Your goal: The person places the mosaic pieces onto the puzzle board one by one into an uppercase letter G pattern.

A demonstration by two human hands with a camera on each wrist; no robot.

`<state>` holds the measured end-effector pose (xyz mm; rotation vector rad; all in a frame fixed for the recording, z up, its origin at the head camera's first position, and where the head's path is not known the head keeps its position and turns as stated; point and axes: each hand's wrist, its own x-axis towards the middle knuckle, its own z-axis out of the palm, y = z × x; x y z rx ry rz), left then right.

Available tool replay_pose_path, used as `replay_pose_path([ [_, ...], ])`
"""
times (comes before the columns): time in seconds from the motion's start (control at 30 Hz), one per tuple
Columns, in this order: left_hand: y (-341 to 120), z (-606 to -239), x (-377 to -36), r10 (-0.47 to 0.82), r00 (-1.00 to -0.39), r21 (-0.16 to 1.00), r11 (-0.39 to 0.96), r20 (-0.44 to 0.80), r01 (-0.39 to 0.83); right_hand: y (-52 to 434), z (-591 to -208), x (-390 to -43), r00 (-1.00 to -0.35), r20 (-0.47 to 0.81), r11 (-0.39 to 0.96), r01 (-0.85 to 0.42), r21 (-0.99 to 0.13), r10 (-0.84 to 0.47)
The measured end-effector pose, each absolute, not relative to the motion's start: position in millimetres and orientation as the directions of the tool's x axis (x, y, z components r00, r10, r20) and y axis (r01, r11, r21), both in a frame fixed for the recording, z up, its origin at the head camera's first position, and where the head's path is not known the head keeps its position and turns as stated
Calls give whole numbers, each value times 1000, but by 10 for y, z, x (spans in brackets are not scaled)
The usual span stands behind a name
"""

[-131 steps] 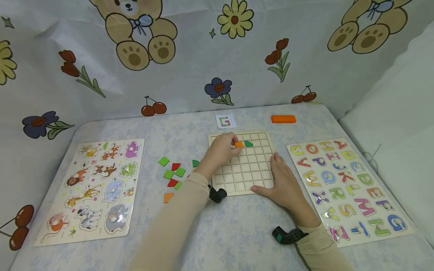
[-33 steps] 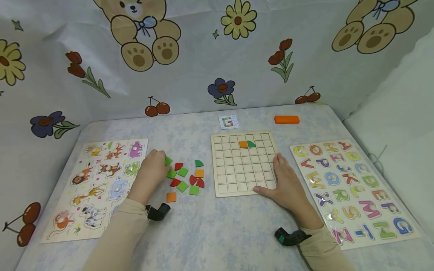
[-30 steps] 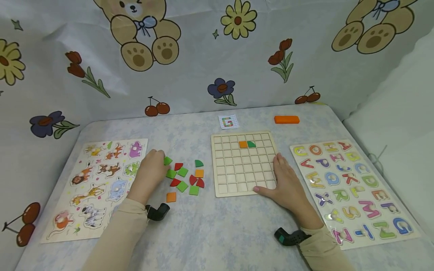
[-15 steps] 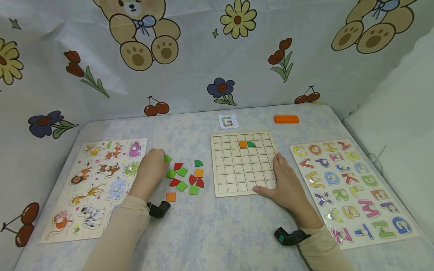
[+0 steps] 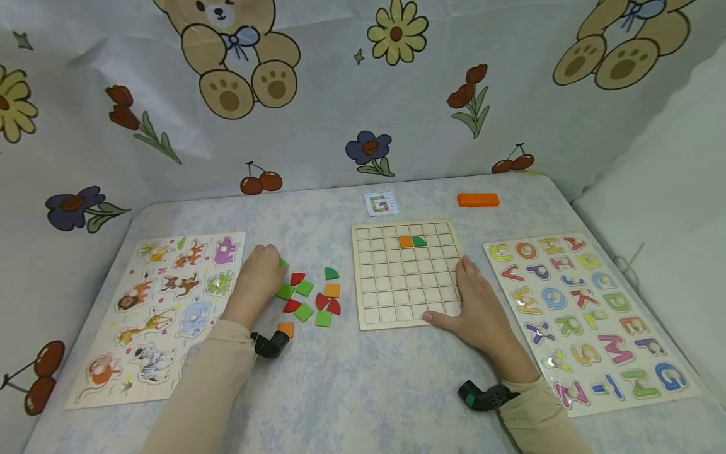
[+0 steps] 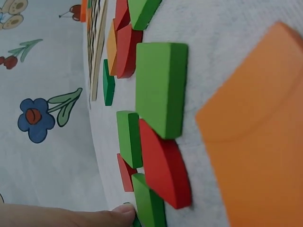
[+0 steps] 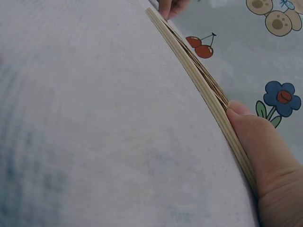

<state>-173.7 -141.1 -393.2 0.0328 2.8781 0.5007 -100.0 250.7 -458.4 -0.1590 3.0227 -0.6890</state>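
My left hand (image 5: pixel 258 276) pinches a green square tile (image 5: pixel 283 262) at the left edge of a group of loose tiles; most of it is hidden behind the fingers. In the left wrist view a fingertip (image 6: pixel 124 210) touches a sliver of green at the bottom. My right hand (image 5: pixel 481 306) rests at the near right corner of a wooden grid board (image 5: pixel 397 277), fingers straight along its side. Its thumb (image 7: pixel 255 137) presses the near edge in the right wrist view. On the board, an orange square (image 5: pixel 405 241) sits beside a green quarter-round tile (image 5: pixel 419 241).
Several green, red and orange tiles (image 5: pixel 323 319) lie between hand and board. A card with a coloured G (image 5: pixel 381 203) and an orange bar (image 5: pixel 478 200) are behind the board. An animal puzzle (image 5: pixel 127 353) stands left, a letter puzzle (image 5: pixel 595 372) right.
My left hand has left the orange square on the board and moved left to the loose tiles, where it has just shifted slightly with the green tile. The right hand stays put.
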Motion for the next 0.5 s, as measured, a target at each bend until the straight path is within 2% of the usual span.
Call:
replay_pose_path([
  [0.5, -1368, -3946, -1753, 61, -976, 347, 938, -209, -16, 2501, -4573, -1002, -994, -7, 900, -98, -426, -111],
])
